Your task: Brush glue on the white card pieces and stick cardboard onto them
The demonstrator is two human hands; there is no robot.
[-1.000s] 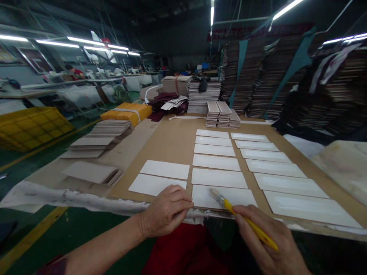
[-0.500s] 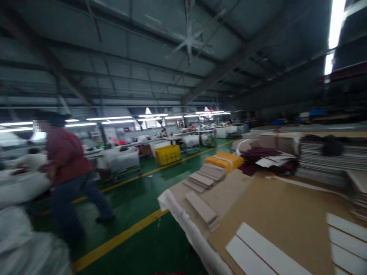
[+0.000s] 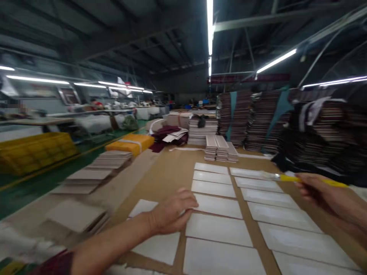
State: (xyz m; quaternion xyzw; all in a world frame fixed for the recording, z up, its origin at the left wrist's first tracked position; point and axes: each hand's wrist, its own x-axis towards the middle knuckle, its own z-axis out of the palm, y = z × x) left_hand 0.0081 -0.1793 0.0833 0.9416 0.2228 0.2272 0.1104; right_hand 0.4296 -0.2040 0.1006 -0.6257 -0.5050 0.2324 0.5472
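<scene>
On one tabletop (image 3: 160,172) we count fourteen white panels (image 3: 219,230): six middle, six right, two left. Our left hand (image 3: 173,212) is at a middle panel's edge, its grip unclear; our right hand (image 3: 328,193) grips one yellow brush (image 3: 289,178) at the farthest right panel.

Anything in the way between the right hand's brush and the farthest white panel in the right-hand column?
Nothing visible. The brush in the right hand reaches the right end of that panel; contact is too blurred to confirm. The left hand is aside, by the middle column.
</scene>
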